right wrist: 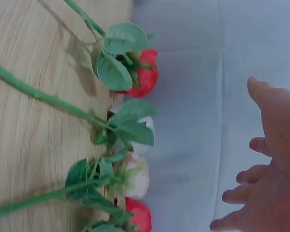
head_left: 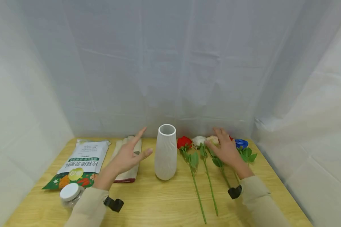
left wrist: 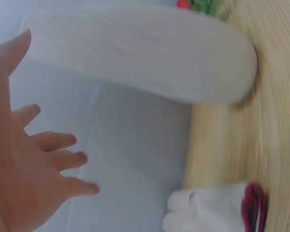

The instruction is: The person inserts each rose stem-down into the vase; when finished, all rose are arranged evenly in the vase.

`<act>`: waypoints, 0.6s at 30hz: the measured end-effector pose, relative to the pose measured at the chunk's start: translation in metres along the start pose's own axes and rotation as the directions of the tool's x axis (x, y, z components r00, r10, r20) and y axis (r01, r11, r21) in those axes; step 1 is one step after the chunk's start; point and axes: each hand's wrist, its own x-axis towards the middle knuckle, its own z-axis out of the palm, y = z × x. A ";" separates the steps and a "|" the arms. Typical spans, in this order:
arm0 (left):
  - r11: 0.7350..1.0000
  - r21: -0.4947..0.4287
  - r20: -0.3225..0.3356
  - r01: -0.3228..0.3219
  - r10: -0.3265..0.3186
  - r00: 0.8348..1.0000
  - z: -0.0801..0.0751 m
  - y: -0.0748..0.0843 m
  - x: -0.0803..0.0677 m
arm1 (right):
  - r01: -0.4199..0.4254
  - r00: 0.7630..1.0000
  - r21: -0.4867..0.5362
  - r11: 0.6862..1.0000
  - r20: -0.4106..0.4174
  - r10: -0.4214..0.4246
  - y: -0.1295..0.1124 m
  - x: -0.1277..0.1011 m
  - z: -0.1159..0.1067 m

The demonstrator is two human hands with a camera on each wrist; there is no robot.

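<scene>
A white ribbed vase [head_left: 165,157] stands upright on the wooden table. To its left my left hand [head_left: 128,159] hovers with fingers spread, apart from the vase; the left wrist view shows nothing in its palm. My right hand [head_left: 225,149], fingers extended and holding nothing, is above the row of artificial roses on the right. That row has a red rose [head_left: 184,142], a white rose [head_left: 199,141], a cream rose [head_left: 213,140], another red rose [right wrist: 138,214] and a blue rose [head_left: 241,143]. Their green stems lie toward the table's near edge. In the head view the right hand partly hides the second red rose.
A pair of pale work gloves [head_left: 130,173] with a dark red cuff lies left of the vase. Farther left are a fertilizer bag [head_left: 85,160] and a clear jar with a white lid [head_left: 69,191]. Grey-white curtains [head_left: 164,63] close off the back and sides.
</scene>
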 end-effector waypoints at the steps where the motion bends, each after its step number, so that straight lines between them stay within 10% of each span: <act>1: 1.000 -0.025 0.007 -0.007 0.008 1.000 0.002 0.003 0.000 | -0.008 1.000 0.015 1.000 -0.011 0.008 0.003 -0.002 -0.003; 18: 0.962 -0.271 0.065 -0.048 0.068 0.996 0.022 0.022 0.017 | -0.115 0.977 0.243 0.963 -0.145 0.153 0.060 -0.044 -0.041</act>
